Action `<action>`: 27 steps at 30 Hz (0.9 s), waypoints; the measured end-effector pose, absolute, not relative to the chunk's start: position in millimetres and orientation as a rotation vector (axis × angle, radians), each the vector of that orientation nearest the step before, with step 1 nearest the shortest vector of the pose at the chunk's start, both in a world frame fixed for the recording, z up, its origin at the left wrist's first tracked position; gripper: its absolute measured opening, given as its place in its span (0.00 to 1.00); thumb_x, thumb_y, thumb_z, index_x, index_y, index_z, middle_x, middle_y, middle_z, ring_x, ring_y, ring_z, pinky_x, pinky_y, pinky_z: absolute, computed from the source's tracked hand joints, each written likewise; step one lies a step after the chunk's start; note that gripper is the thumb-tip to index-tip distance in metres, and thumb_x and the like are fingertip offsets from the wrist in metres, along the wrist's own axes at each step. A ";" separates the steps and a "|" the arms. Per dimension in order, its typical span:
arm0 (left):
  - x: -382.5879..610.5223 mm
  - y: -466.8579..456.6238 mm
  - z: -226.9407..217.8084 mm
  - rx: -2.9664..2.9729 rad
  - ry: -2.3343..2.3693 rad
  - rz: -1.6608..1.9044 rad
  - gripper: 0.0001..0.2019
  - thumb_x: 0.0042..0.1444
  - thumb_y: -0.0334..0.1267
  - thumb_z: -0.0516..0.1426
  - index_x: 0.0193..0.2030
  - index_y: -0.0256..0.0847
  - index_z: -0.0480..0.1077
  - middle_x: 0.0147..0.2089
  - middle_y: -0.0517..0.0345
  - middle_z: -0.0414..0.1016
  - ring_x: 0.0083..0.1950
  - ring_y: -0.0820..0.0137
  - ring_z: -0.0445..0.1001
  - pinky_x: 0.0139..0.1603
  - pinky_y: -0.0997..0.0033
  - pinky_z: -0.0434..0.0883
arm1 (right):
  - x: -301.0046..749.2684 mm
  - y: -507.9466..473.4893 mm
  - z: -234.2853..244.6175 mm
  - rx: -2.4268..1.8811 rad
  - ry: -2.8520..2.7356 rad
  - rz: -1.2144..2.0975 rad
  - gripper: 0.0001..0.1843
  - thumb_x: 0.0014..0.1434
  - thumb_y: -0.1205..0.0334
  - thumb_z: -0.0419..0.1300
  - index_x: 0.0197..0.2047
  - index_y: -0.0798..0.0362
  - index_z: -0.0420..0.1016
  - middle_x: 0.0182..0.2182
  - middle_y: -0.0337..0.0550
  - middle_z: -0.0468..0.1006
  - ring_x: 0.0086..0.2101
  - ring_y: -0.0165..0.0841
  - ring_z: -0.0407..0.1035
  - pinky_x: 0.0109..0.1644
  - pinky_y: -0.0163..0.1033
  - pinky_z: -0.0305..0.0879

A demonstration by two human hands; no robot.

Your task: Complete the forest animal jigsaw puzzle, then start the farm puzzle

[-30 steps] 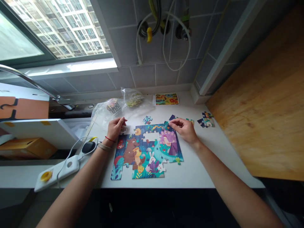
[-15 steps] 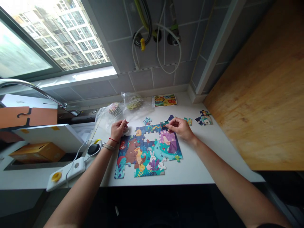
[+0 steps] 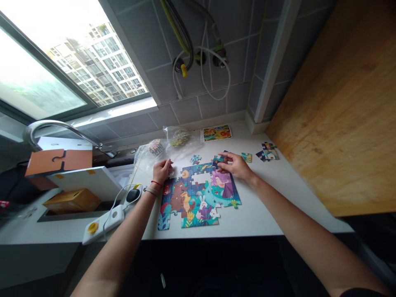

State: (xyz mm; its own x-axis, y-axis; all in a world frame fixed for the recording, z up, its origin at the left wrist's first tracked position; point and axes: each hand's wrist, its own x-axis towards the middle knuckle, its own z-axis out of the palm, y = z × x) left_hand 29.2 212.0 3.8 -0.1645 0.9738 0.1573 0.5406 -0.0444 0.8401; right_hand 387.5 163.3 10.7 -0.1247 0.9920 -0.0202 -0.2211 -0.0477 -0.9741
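A partly assembled jigsaw puzzle with forest animals lies on the white counter, with a gap near its upper middle. At its upper right edge my right hand pinches a dark puzzle piece between thumb and fingers. My left hand rests closed by the upper left corner of the puzzle; whatever its curled fingers may hold is hidden. Just above the puzzle lies a loose blue leafy piece. Another loose piece, green and orange, is right of my right hand.
Several pieces sit farther right. Behind are a picture card and clear plastic bags of pieces. To the left stand a power strip, a cardboard box and a faucet. A wooden panel borders the right.
The view has shifted, so the counter things appear farther right. My right hand stays at the puzzle's upper right edge, its fingers slightly more spread around the dark piece. My left hand keeps its place.
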 end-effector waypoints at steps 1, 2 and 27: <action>29.1 212.0 3.8 1.604 1.733 1.125 0.24 0.58 0.60 0.58 0.30 0.39 0.79 0.23 0.55 0.77 0.22 0.72 0.70 0.23 0.75 0.65 | 387.0 163.8 10.1 -1.013 -1.117 1.420 0.32 0.44 0.51 0.81 0.51 0.49 0.81 0.31 0.37 0.82 0.28 0.41 0.84 0.30 0.43 0.85; 29.0 211.9 3.9 1.606 1.731 1.126 0.24 0.58 0.61 0.59 0.30 0.39 0.79 0.23 0.55 0.77 0.22 0.72 0.70 0.23 0.75 0.66 | 386.7 164.5 9.5 -1.023 -1.119 1.416 0.29 0.45 0.50 0.81 0.49 0.50 0.82 0.32 0.40 0.83 0.28 0.41 0.84 0.28 0.42 0.84; 148.8 132.3 51.0 2.074 1.287 0.939 0.18 0.64 0.47 0.67 0.58 0.43 0.81 0.43 0.53 0.87 0.34 0.69 0.83 0.32 0.74 0.80 | 366.9 153.4 17.7 -1.065 -0.802 1.619 0.32 0.28 0.43 0.86 0.24 0.54 0.76 0.26 0.38 0.82 0.26 0.31 0.78 0.31 0.35 0.79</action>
State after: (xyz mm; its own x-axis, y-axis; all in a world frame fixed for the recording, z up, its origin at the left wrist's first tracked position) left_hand 148.8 132.3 51.0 0.3082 0.9080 0.2838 0.5474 -0.4133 0.7277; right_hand 366.9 153.4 17.7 -0.1152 0.9591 -0.2586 -0.3756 -0.2831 -0.8825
